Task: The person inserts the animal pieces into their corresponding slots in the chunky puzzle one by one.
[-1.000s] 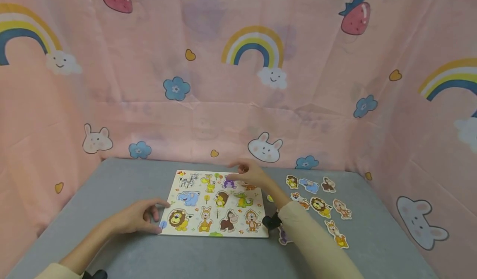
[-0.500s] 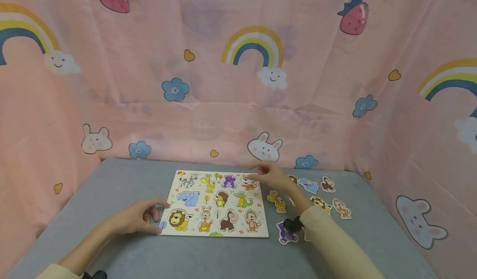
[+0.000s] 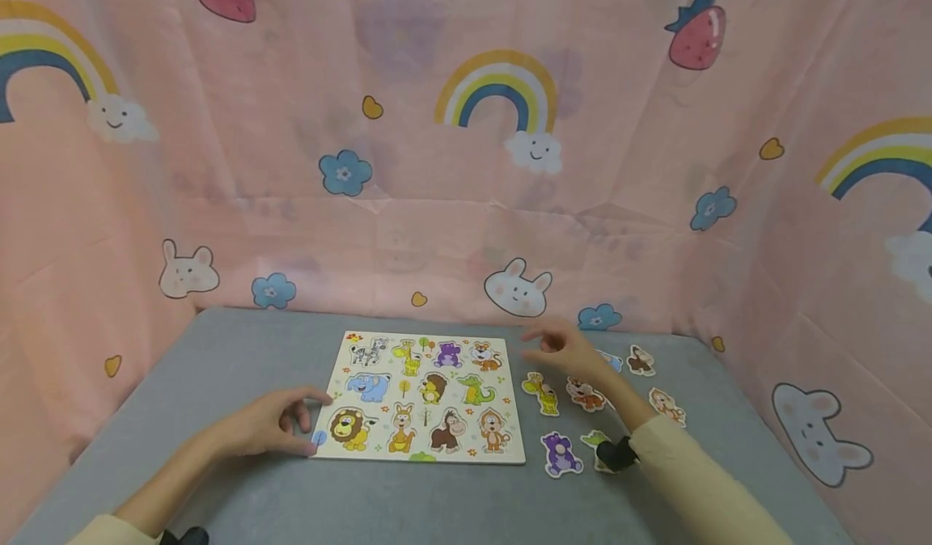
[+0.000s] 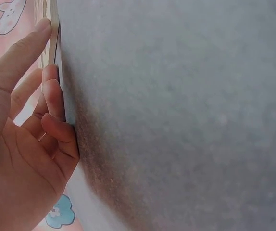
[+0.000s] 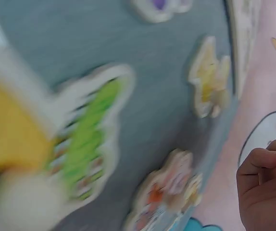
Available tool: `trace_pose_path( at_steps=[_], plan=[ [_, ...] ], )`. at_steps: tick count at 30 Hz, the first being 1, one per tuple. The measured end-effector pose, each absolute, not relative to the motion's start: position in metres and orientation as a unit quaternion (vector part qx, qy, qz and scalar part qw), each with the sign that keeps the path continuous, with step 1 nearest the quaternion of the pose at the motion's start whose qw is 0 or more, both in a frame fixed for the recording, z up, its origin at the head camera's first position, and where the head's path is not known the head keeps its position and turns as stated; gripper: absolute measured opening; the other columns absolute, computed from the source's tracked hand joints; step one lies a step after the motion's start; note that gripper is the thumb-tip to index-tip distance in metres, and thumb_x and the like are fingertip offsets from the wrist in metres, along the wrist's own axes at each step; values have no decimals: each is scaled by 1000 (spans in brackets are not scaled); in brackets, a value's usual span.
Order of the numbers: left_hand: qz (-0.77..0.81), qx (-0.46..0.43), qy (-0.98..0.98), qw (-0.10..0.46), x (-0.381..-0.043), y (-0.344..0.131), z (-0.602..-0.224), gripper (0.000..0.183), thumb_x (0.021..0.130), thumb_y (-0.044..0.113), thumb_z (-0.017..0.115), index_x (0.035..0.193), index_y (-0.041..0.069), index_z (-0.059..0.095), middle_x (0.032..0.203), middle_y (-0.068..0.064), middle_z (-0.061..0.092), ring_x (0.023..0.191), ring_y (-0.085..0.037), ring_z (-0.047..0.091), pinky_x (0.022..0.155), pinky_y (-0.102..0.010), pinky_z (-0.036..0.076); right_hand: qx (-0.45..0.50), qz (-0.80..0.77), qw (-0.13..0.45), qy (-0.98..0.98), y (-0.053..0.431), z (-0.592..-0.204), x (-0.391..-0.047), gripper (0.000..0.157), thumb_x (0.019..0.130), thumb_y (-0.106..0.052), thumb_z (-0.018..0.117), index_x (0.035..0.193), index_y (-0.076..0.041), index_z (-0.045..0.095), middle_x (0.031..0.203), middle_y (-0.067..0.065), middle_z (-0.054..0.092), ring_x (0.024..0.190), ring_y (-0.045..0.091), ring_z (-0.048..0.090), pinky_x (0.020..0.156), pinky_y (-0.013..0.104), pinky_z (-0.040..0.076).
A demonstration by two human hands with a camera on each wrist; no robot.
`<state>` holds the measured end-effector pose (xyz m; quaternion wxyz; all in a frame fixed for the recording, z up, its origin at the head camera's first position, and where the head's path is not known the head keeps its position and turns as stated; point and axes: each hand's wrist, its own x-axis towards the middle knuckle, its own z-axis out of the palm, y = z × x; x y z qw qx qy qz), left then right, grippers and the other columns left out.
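A white animal puzzle board [image 3: 380, 433], printed with a lion, elephant, zebra and others, lies flat on the table. My left hand [image 3: 273, 424] rests at its left side, thumb by the near corner and forefinger on the edge. In the left wrist view, the thumb of that hand [image 4: 18, 139] touches the board's edge [image 4: 54, 33], other fingers loosely bent. My right hand [image 3: 571, 352] hovers right of the board with relaxed fingers and nothing in them. Below it lie a giraffe piece [image 3: 540, 394] and a tiger piece [image 3: 585, 395]; the forearm hides several others.
A purple hippo piece [image 3: 561, 454] and a crocodile piece [image 3: 591, 438], partly behind the black wrist device [image 3: 617, 454], lie nearer. Farther right are a gorilla piece [image 3: 641, 360] and a monkey piece [image 3: 667, 406]. A pink patterned curtain [image 3: 408, 238] stands behind the grey table [image 3: 255, 347].
My right hand has moved right, from over the board's top row to above the loose pieces. The hippo, giraffe and tiger pieces have come into view. My left hand stays at the board.
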<state>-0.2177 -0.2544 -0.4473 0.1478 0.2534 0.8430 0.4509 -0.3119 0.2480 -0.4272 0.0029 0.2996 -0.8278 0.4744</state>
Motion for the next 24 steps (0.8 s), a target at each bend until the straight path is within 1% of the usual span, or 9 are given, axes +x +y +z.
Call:
trace_pose_path(
  at_steps=[5, 9, 12, 13, 19, 21, 24],
  plan=[
    [450, 254, 843, 148, -218, -255, -448, 64, 78, 11, 89, 131, -3, 57, 87, -7, 56, 63, -12, 49, 56, -24, 41, 279, 453, -19, -847, 260, -430, -299, 34, 91, -7, 77, 119, 8, 67, 70, 8, 51, 58, 14, 40, 55, 28, 38],
    [453, 253, 841, 151, -219, -256, -450, 64, 78, 11, 89, 132, -2, 57, 88, -7, 56, 63, -13, 49, 56, -24, 41, 299, 447, -18, -843, 268, -434, -293, 30, 90, -3, 76, 116, 9, 67, 68, 5, 50, 57, 13, 40, 54, 28, 38],
    [455, 249, 841, 152, -219, -256, -449, 64, 78, 10, 89, 132, -2, 57, 88, -7, 56, 63, -13, 49, 56, -24, 41, 309, 444, -9, -841, 274, -438, -290, 27, 90, -3, 77, 113, 8, 68, 68, 4, 50, 57, 12, 40, 53, 28, 38],
    [455, 248, 841, 153, -219, -256, -449, 63, 78, 10, 89, 132, -3, 57, 88, -7, 56, 64, -13, 49, 56, -24, 41, 308, 444, -8, -842, 276, -439, -289, 27, 90, -4, 77, 113, 8, 68, 68, 4, 50, 56, 12, 40, 52, 28, 38],
    [451, 246, 845, 149, -218, -256, -449, 64, 78, 11, 89, 132, -3, 57, 88, -6, 56, 64, -13, 49, 57, -24, 40, 252, 455, -47, -853, 283, -442, -276, 29, 92, -11, 77, 115, 4, 69, 71, 5, 50, 50, 9, 41, 43, 26, 37],
    [452, 247, 844, 150, -218, -256, -449, 64, 79, 11, 89, 132, -3, 57, 88, -6, 56, 64, -13, 48, 56, -24, 40, 242, 444, -49, -861, 284, -442, -272, 30, 91, -14, 78, 115, 2, 70, 72, 4, 51, 53, 10, 42, 46, 26, 38],
    [456, 251, 841, 151, -218, -256, -449, 64, 79, 10, 88, 132, -4, 56, 88, -7, 56, 63, -12, 48, 56, -24, 40, 245, 418, -36, -874, 284, -445, -268, 30, 90, -17, 81, 113, -1, 71, 72, 1, 51, 59, 10, 43, 52, 26, 38]
  ],
)
